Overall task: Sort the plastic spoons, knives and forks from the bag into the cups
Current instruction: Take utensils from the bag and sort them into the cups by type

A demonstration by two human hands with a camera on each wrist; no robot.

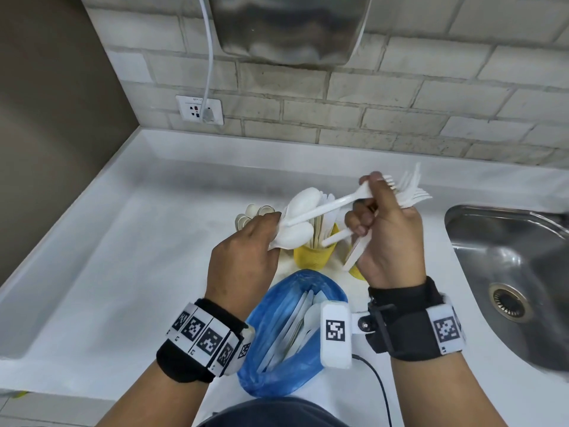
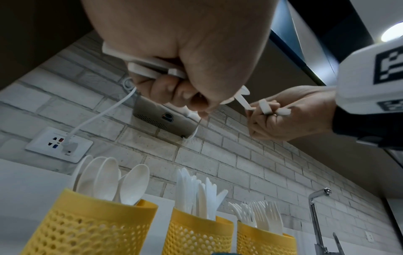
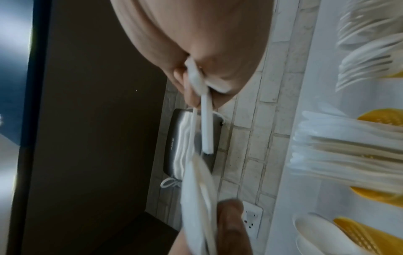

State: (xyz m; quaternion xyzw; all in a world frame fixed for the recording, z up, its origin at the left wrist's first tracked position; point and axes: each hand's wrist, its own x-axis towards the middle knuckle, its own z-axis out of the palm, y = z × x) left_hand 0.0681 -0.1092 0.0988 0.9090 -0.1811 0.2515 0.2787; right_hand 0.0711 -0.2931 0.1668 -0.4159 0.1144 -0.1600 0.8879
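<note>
Hands raised over white countertop (image 1: 123, 257). My left hand (image 1: 243, 257) grips white plastic spoons (image 1: 297, 211); my right hand (image 1: 385, 238) pinches white plastic fork (image 1: 332, 204), more handles clenched. Blue plastic bag (image 1: 277, 343) at front edge, three yellow perforated cups (image 2: 91, 227) behind.

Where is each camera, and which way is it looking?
Head: looks down at the counter; both hands, blue bag.
Left wrist: under the left hand, facing the brick wall; right hand too.
Right wrist: under the right hand, turned sideways.
Both wrist views share the yellow cups.
</note>
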